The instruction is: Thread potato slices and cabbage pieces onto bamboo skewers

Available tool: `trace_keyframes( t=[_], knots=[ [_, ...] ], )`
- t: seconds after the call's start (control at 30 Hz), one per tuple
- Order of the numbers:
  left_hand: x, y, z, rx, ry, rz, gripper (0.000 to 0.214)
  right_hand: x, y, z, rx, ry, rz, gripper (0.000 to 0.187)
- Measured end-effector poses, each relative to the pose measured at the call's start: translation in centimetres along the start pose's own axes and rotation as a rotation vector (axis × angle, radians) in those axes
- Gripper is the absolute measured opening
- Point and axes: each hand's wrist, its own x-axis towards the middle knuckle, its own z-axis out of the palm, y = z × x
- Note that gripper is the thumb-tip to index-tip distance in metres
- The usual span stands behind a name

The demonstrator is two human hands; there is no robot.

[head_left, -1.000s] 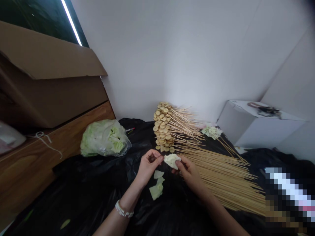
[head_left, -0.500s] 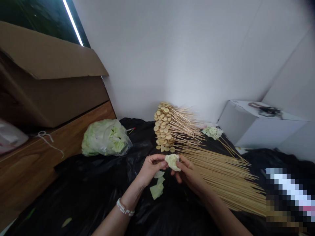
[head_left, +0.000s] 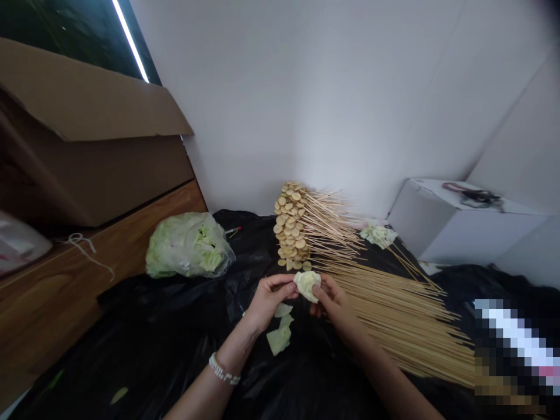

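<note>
Between my two hands is a small bunch of pale cabbage leaf pieces (head_left: 307, 284), pinched from both sides. My left hand (head_left: 271, 297) grips its left edge with thumb and fingers. On the other side my right hand (head_left: 333, 300) holds it, the thumb pressed on its front. Loose cabbage pieces (head_left: 279, 338) lie just below on the black plastic sheet (head_left: 184, 350). Right of my right hand spreads a layer of bare bamboo skewers (head_left: 406, 321). Beyond the hands, skewered round pale slices (head_left: 292, 224) are stacked, their sticks pointing right.
A clear bag of cabbage (head_left: 190, 245) sits at the left, with a pen (head_left: 233, 230) beside it. Skewered cabbage (head_left: 380, 235) lies at the back right near a white box (head_left: 472, 227). A cardboard box (head_left: 114, 169) stands on the wooden surface (head_left: 56, 303) at left.
My right hand has shifted its grip slightly on the cabbage, its lower fingers drawing in beneath it. The cabbage has turned a little. My left hand has barely moved.
</note>
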Motion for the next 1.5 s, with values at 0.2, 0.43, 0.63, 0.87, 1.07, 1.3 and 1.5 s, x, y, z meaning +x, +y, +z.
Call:
trace_keyframes(
  t=[0.2,0.43,0.63,0.87,1.07,1.3,1.5],
  knots=[
    [-0.2,0.1,0.2,0.002,-0.004,-0.031,0.033,0.1,0.3,0.1,-0.044,0.073,-0.036,0.042],
    [-0.5,0.5,0.4,0.034,-0.097,-0.004,0.032,-0.1,-0.2,0.1,0.099,0.047,0.073,0.047],
    [-0.4,-0.2,0.3,-0.001,-0.132,-0.031,0.034,-0.1,-0.4,0.2,0.199,-0.009,0.135,0.046],
    [-0.2,-0.2,0.7,0.039,0.023,0.047,0.034,-0.4,-0.1,-0.1,-0.545,0.394,-0.492,0.046],
    [-0.2,-0.5,0.9,0.057,0.055,0.086,0.03,-0.9,0.5,0.1,-0.985,0.251,-0.767,0.01],
    [-0.2,-0.7,1.2,0.103,0.06,0.131,0.028,-0.4,0.8,0.0,-0.789,0.189,-0.585,0.007],
    [-0.5,-0.3,1.6,0.14,0.089,0.162,0.025,-0.5,0.6,0.2,-0.754,0.164,-0.561,0.01]
  ],
)
